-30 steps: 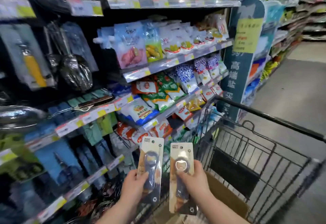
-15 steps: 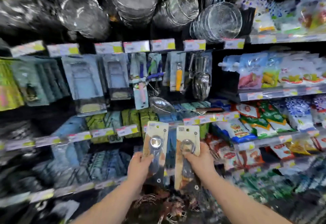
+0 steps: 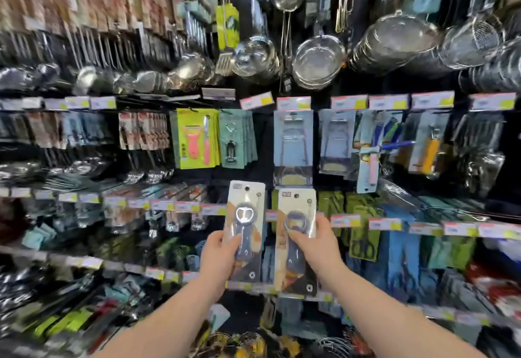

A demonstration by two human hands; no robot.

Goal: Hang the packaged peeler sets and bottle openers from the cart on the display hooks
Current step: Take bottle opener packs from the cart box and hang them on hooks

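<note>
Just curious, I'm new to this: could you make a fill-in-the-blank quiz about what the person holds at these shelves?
1. The left hand and the right hand each grip one packaged bottle ___.
2. The left pack and the right pack are both held ___, hang holes on top.
3. The peeler on the green card behind them is ___.
4. The strainers hang ___ the price tags.
Missing: opener; upright; pink; above.

Gap [image 3: 265,143] between teal packs [image 3: 239,138] and grey packs [image 3: 293,135]
</note>
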